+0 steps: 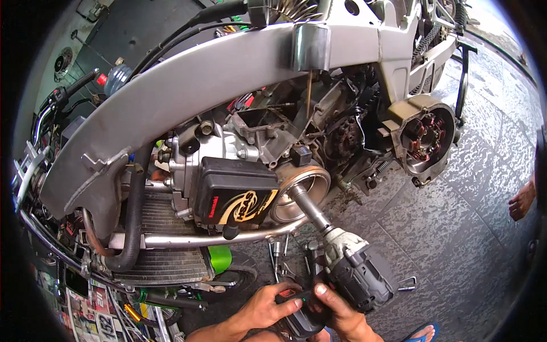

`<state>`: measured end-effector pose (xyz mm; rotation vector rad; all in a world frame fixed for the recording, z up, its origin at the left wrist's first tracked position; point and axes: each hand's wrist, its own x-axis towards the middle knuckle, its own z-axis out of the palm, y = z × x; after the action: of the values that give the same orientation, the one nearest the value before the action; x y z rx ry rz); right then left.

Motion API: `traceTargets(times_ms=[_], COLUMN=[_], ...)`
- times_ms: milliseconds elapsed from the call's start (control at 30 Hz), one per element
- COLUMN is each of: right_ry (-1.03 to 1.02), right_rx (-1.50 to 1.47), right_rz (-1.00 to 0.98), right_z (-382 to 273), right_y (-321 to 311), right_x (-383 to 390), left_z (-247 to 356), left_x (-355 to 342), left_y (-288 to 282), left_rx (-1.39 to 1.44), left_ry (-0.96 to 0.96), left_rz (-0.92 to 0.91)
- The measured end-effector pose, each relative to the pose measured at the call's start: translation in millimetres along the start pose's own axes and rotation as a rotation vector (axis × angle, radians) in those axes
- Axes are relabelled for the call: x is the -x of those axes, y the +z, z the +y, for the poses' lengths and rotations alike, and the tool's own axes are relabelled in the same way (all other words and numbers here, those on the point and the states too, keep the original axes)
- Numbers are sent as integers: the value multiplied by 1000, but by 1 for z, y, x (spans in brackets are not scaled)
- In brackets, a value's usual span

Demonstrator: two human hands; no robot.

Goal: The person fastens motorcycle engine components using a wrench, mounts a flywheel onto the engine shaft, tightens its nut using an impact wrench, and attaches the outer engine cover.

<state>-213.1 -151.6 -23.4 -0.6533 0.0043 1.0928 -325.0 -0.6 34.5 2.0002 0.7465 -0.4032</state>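
Observation:
A grey and black cordless impact wrench is held in both my hands, near the lower edge. My right hand is wrapped round its handle, the thumb on top. My left hand is closed at the dark base of the wrench, its thumb beside a small green light; its other fingers are partly hidden. A long steel socket on the wrench points up and left, its end at the middle of the round metal rotor on the motorcycle engine. Whether the socket is seated on a nut cannot be made out.
A grey frame beam arches over the engine, with a radiator below left. An opened stator cover with copper coils hangs at right. Hand tools lie on the tiled floor. Another person's hand shows at the right edge.

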Motion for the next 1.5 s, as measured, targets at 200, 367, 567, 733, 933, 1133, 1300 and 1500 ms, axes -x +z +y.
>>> traceTargets(times_ms=[200, 367, 567, 733, 933, 1133, 1300, 1500], right_ry=[27, -97, -226, -221, -170, -148, -126, -98], right_rx=[36, 80, 2, -85, -116, -174, -194, -247], right_rz=[-17, -37, -15, -46, -46, -37, 1, 6], right_z=[7, 9, -2, -9, -19, -25, -22, -18], right_y=[-9, -20, 4, 1, 9, 13, 17, 15], right_x=[3, -4, -12, -5, 0, 5, 6, 4], left_z=[-4, -27, 33, 67, 61, 60, 44, 51], left_x=[-3, -24, -91, -106, -104, -108, -103, -104], left_y=[6, 11, -22, -14, -14, -8, -13, -14], left_rx=[-10, -27, 832, 1174, 1232, 1319, 1370, 1197], left_ry=[19, 76, 134, 185, 209, 261, 353, 207], left_rz=[12, -26, 329, 263, 265, 212, 75, 201])
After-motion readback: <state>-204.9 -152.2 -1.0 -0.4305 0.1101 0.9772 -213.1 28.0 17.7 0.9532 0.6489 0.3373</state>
